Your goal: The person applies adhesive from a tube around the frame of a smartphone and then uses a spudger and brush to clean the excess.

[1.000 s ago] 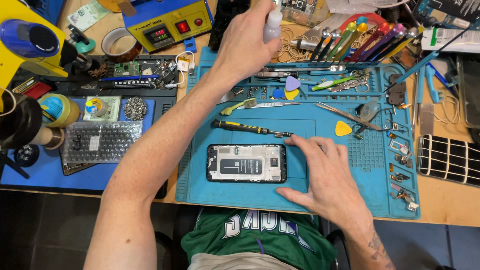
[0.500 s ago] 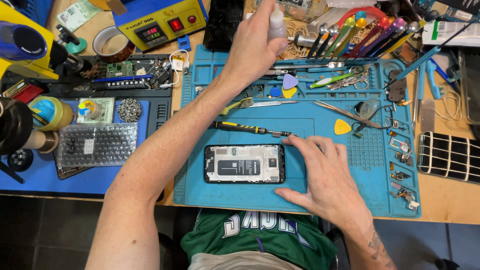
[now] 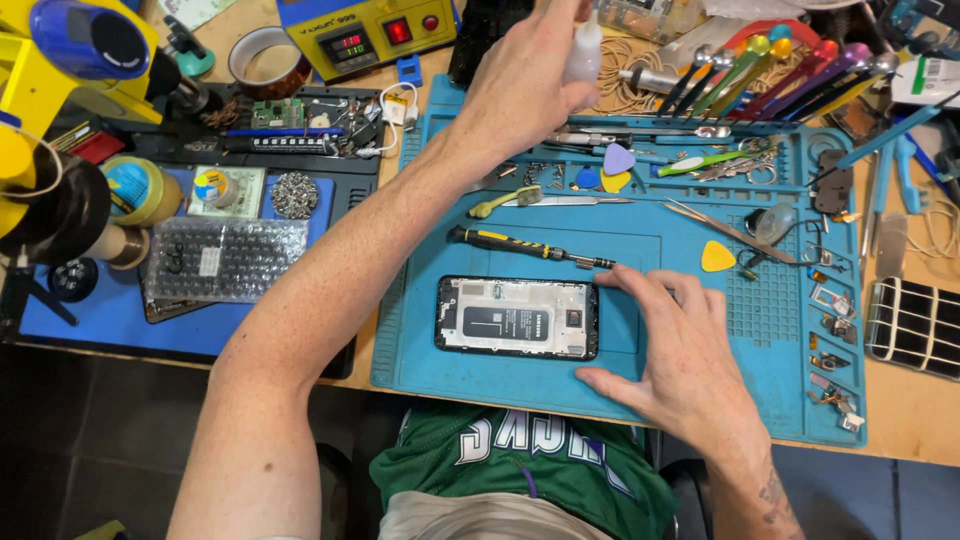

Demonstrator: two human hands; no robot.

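Looks like the glue or solvent stage of a phone teardown: on the bench, the blue mat [image 3: 520, 375] carries the opened phone [image 3: 517, 317], lying just left of the right hand [image 3: 672, 350], which rests open, fingertips at its edge. The left hand [image 3: 520, 75] grips a small white bottle [image 3: 583, 55] up top. The screwdriver [image 3: 530, 247], picks and tweezers between the hands crowd the way back down.

Your yellow bench unit [image 3: 375, 35] at the worktop's far edge shows a small red-digit display; a clear blister pack [image 3: 225, 258] lies left of the blue mat [image 3: 700, 330].
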